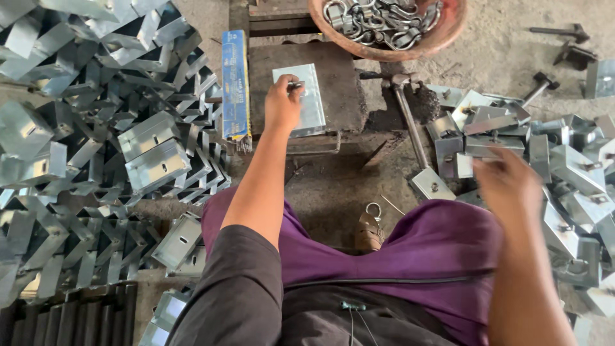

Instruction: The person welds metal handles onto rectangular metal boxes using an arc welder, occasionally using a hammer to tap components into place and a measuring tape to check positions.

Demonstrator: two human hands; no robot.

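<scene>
My left hand (282, 102) rests on a flat galvanised metal plate (309, 102) that lies on a dark wooden block (346, 90). Its fingers pinch a small bolt at the plate's upper left. My right hand (507, 182) is blurred, hovering over a heap of bent metal brackets (564, 166) on the right; whether it holds anything cannot be told. A hammer (410, 122) lies beside the block, head near the far end.
A large pile of folded metal brackets (96, 141) fills the left. A round clay-coloured bowl (442, 38) of metal rings stands at the top. A blue box (234, 83) lies left of the block. My purple-clad knees are below.
</scene>
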